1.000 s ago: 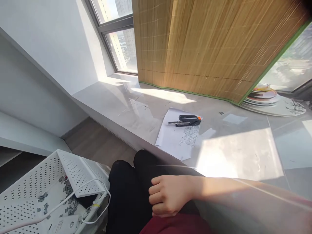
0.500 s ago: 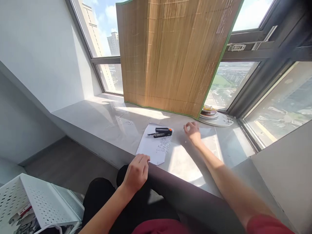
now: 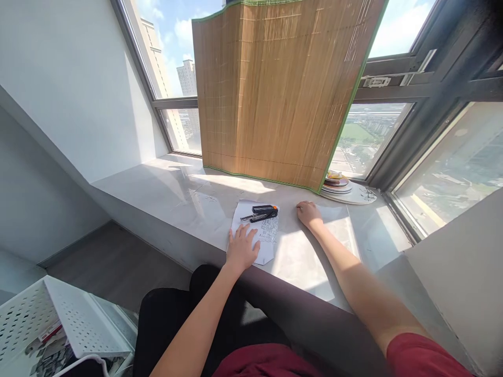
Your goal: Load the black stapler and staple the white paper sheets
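Note:
A black stapler (image 3: 259, 214) with an orange spot lies on a white sheet of paper (image 3: 240, 212), and its metal rail sticks out at the left. Dark line marks cover the sheet's right part. My left hand (image 3: 241, 250) rests with spread fingers on the near half of the paper, just below the stapler. To the right of the sheet, my right hand (image 3: 309, 213) is down at the pale sill (image 3: 184, 209), its fingers curled together. Whatever those fingers may hold is hidden or too small to make out.
A bamboo blind (image 3: 271, 99) with green edging stands against the window behind the sheet. Stacked plates (image 3: 338, 189) sit at the back right. On the floor at lower left is a white perforated basket (image 3: 86, 314) with items inside.
My left hand has moved from the sill's front edge up and forward onto the paper, its fingers spreading out. My right hand has lowered slightly near the same spot. The stapler remains on the sheet.

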`<state>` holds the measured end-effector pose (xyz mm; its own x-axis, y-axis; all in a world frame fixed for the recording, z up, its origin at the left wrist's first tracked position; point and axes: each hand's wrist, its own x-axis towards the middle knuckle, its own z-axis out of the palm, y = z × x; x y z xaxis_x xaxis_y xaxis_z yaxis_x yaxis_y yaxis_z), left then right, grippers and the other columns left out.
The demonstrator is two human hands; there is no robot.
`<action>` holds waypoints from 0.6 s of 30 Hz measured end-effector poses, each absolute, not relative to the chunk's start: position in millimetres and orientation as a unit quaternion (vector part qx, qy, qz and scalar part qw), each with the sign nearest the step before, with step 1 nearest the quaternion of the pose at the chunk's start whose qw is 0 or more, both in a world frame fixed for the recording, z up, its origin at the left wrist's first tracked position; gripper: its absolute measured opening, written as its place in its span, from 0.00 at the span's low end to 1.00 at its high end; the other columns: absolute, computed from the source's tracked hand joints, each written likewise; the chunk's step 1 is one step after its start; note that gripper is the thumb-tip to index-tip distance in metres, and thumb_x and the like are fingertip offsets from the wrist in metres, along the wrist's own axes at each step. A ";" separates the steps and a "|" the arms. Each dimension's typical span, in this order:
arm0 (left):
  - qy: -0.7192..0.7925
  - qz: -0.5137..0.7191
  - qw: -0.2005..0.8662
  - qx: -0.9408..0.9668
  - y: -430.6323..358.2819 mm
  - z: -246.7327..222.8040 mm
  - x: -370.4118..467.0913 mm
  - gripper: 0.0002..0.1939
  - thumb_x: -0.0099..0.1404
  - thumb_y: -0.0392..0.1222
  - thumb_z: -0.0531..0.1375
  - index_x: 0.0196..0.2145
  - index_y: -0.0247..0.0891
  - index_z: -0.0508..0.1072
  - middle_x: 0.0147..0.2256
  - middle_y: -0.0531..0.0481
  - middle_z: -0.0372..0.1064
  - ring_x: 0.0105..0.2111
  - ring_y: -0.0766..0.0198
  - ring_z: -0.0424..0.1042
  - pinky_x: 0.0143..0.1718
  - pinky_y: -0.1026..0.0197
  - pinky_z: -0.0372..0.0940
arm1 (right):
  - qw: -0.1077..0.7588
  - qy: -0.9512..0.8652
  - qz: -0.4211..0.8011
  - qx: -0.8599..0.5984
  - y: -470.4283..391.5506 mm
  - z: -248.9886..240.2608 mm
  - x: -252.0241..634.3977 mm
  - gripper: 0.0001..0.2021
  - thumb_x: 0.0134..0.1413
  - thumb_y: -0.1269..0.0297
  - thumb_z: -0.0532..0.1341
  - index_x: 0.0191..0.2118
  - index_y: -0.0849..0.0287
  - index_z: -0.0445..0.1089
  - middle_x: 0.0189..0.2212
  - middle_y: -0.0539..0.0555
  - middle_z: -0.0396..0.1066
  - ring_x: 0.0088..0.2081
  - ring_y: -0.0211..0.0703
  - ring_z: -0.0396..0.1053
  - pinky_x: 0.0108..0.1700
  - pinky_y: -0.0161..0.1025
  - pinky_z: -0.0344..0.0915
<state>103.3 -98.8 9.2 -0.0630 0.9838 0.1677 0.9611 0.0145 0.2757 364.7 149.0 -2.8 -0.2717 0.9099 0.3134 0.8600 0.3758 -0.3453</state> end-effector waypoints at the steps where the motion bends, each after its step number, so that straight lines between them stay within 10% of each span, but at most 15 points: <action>1: 0.713 0.159 0.035 0.682 -98.3 9.6 106.1 0.26 0.80 0.51 0.53 0.70 0.47 0.70 0.76 0.43 0.59 0.78 0.42 0.53 0.77 0.23 0.45 | 0.235 -0.804 0.053 -0.544 148.7 -2.7 364.6 0.15 0.62 0.74 0.57 0.43 0.59 0.82 0.50 0.64 0.82 0.53 0.58 0.76 0.62 0.49 0.68; 12: 0.731 0.009 0.109 0.674 -85.6 36.4 114.6 0.30 0.82 0.53 0.46 0.77 0.46 0.59 0.81 0.40 0.42 0.81 0.37 0.40 0.73 0.17 0.45 | 0.240 -0.843 0.064 -0.478 147.2 -7.9 367.9 0.17 0.60 0.77 0.56 0.42 0.59 0.83 0.49 0.61 0.82 0.54 0.56 0.74 0.57 0.46 0.70; 18: 0.721 -0.108 0.174 0.662 -61.8 88.2 130.7 0.36 0.75 0.49 0.60 0.76 0.46 0.60 0.79 0.32 0.48 0.74 0.26 0.56 0.68 0.15 0.53 | 0.251 -0.849 0.055 -0.462 150.8 -12.9 372.7 0.17 0.56 0.76 0.57 0.40 0.60 0.83 0.46 0.62 0.82 0.49 0.56 0.75 0.56 0.47 0.70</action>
